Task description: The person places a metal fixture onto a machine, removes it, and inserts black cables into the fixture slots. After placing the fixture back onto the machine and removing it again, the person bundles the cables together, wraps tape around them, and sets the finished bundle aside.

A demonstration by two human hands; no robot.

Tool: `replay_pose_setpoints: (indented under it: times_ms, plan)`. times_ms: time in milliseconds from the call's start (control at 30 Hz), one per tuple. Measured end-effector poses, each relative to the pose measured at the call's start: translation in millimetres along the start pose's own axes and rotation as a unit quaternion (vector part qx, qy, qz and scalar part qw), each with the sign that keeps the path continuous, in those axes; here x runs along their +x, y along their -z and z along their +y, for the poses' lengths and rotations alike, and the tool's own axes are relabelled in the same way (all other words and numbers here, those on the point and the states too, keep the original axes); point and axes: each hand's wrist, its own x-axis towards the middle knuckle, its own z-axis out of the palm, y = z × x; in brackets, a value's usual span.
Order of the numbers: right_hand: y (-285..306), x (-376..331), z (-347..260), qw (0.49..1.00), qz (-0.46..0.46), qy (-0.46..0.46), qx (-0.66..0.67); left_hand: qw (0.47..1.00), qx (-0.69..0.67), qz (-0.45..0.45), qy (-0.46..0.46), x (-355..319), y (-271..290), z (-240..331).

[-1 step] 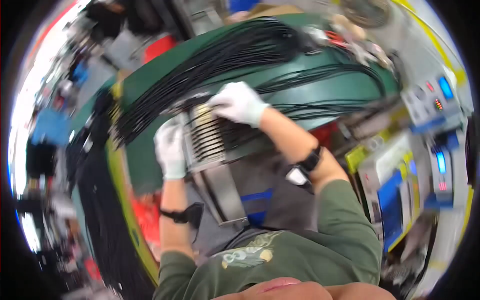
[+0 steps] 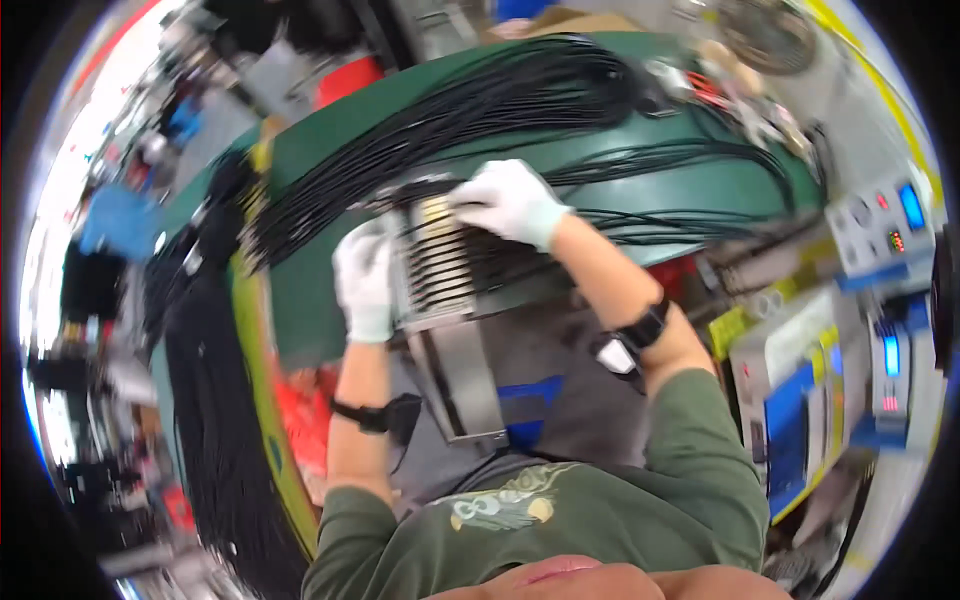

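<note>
**Found a stiff-looking slotted metal fixture (image 2: 468,385), best taken by the sides**

Started far left with a thick black cable hank (image 2: 215,400). Guessed heavy as a bunch but floppy, so better scooped mid-length than yanked by one end.

Next, got to the left hand (image 2: 365,283): white-gloved, with curled fingers at the fixture's left side. Couldn't tell whether gripping or just resting there.

Then checked the fixture, right in the middle between both hands, partly over the green table (image 2: 308,315) and partly out past the near edge. Judged rigid, probably hefty, maybe slick under gloves. Would've held both long sides and spared the thin-looking ridges.

Found the right hand (image 2: 510,205) at the upper right corner, also gloved, with bunched fingers. Looked like a pinch, but too blurred to be sure.

Ended on loose black cables (image 2: 690,150) farther right. Reckoned light singly, bendy, easy to snag.
</note>
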Motion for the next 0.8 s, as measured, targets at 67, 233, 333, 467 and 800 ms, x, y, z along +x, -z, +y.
replay_pose_setpoints:
  times_ms: [67, 233, 333, 467, 800]
  plan:
    - [0, -3, 4, 0.998, -0.068, -0.007, -0.015, 0.991, 0.119, 0.015, -0.058, 1, -1, -9]
    - [-7, -2, -1, 0.993, -0.024, -0.01, -0.111, 0.981, 0.186, -0.001, -0.05, 2, 0, -14]
    - [-9, -1, -1, 0.988, -0.042, -0.011, -0.151, 0.988, 0.151, -0.016, -0.007, 4, -2, -12]
    - [-11, -2, 3, 0.982, -0.061, -0.008, -0.176, 0.984, 0.177, -0.003, -0.017, 3, -5, -15]
    - [-14, 2, 0, 0.982, -0.058, -0.003, -0.179, 0.98, 0.191, -0.05, -0.024, 4, -5, 2]
